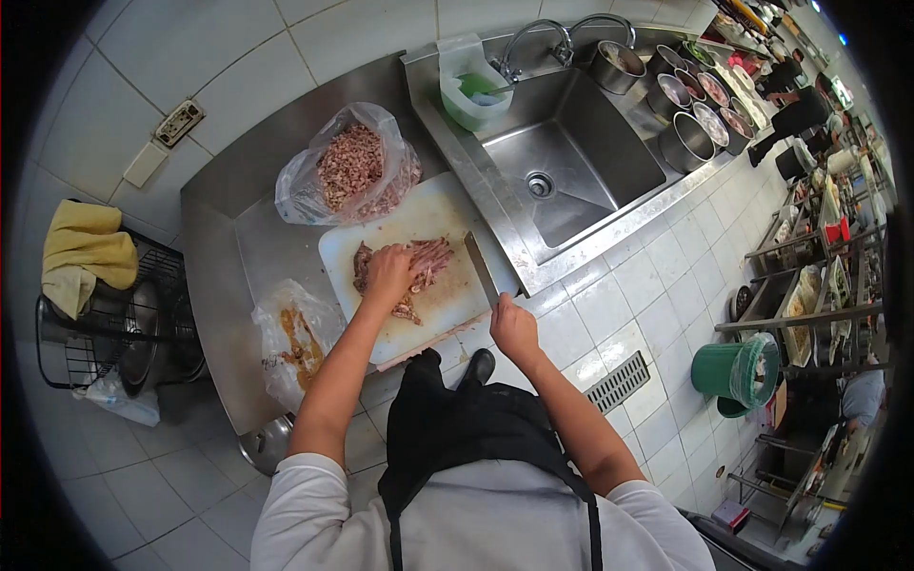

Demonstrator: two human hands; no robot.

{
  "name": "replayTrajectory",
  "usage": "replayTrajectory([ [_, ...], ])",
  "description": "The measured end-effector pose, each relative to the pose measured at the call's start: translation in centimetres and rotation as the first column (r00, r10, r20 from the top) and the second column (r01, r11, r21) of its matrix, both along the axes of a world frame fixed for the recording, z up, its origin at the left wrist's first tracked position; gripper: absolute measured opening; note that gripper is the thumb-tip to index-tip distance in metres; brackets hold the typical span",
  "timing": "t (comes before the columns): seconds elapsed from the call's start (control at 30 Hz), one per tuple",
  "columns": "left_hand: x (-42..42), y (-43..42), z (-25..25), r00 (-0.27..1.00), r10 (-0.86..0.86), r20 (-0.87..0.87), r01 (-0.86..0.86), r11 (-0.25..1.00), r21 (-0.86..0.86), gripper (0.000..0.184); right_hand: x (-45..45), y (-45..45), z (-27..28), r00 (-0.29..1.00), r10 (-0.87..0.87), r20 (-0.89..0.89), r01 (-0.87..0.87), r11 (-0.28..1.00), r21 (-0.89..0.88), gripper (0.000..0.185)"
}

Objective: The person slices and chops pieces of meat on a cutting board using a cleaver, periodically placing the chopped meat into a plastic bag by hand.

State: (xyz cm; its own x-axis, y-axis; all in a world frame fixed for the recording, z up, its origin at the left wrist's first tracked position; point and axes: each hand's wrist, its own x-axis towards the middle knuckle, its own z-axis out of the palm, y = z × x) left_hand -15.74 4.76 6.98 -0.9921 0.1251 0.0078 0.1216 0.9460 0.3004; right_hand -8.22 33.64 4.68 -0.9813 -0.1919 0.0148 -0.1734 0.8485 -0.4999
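White under brownish stains, the cutting board (466, 205) lies on the steel table (262, 233), and the meat (433, 259) sits on its middle, partly covered by my left grip (388, 271). That grip is laid palm-down over the pieces, its ends lost among them, so I cannot tell whether it pinches or only presses. My right grip (514, 328) is closed around the knife (484, 270), hiding the handle; the blade is just right of the meat, apart from it, and I cannot make out whether it touches the board. Along the board's near side runs a pale strip (428, 344), too indistinct to name. Farther back, a clear bag (295, 188) of diced meat (352, 169) stands open, its lower part clouded by plastic. At left, my forearm (343, 376) overlaps a crumpled, brown-smeared plastic sheet (274, 319). Beyond the sink (590, 181), metal pots (685, 143) crowd together, some contents unreadable. My apron (476, 428) hides most of my legs, leaving 1 dark shoe (479, 366) plain.
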Motion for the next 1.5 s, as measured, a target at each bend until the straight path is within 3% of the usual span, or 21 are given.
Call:
replayTrajectory([
  [0.07, 0.9, 0.6, 1.5, 0.999, 0.0, -0.052, 0.002, 0.999, 0.035, 0.052, 0.1, 0.0, 0.1, 1.0, 0.001, -0.007, -0.001, 1.0, -0.002, 0.011],
  [0.17, 1.3, 2.0, 1.0, 0.946, 0.0, -0.324, 0.004, 1.0, 0.01, 0.068, 0.1, -0.3, 0.5, 0.999, 0.02, -0.026, -0.02, 1.0, 0.018, 0.01],
  [0.27, 1.1, 1.5, -1.6, 0.972, -0.103, -0.211, 0.112, 0.993, 0.029, 0.076, -0.1, -0.8, 1.1, 0.998, 0.049, -0.036, -0.047, 0.998, 0.042, 0.01],
  [0.37, 0.1, 0.5, -3.3, 0.99, -0.125, -0.072, 0.136, 0.974, 0.178, 0.077, -0.8, -1.7, 1.0, 0.995, 0.076, -0.062, -0.072, 0.995, 0.063, 0.009],
  [0.47, -0.1, 0.2, -3.7, 0.99, -0.14, -0.033, 0.143, 0.965, 0.219, 0.073, -0.8, -2.4, 0.9, 0.987, 0.144, -0.069, -0.137, 0.986, 0.094, 0.01],
  [0.67, -0.3, 2.8, -2.7, 0.946, -0.107, -0.307, 0.17, 0.968, 0.186, 0.051, -0.4, -2.4, 2.4, 0.986, 0.159, -0.059, -0.154, 0.985, 0.077, 0.009],
  [0.87, -0.5, 4.3, -4.0, 0.965, 0.039, -0.258, 0.046, 0.948, 0.314, 0.027, -2.3, -4.1, 2.7, 0.983, 0.177, -0.044, -0.172, 0.98, 0.101, 0.01],
  [1.07, -0.4, 4.3, -4.1, 0.922, 0.022, -0.386, 0.103, 0.948, 0.301, 0.022, -2.5, -5.1, 0.6, 0.985, 0.171, 0.009, -0.171, 0.98, 0.1, 0.007],
  [1.17, -0.4, 3.7, -6.3, 0.923, 0.007, -0.385, 0.098, 0.963, 0.252, 0.022, -4.6, -6.5, 0.0, 0.981, 0.195, 0.009, -0.195, 0.976, 0.1, 0.007],
  [1.3, -0.5, 3.7, -5.0, 0.954, 0.006, -0.299, 0.085, 0.953, 0.29, 0.021, -5.5, -6.8, -0.6, 0.98, 0.198, 0.007, -0.198, 0.977, 0.078, 0.01],
  [1.5, -0.4, 4.5, -4.7, 0.944, 0.128, -0.305, 0.004, 0.917, 0.399, 0.023, 0.5, -1.9, 2.0, 0.978, 0.166, 0.123, -0.185, 0.969, 0.161, 0.008],
])
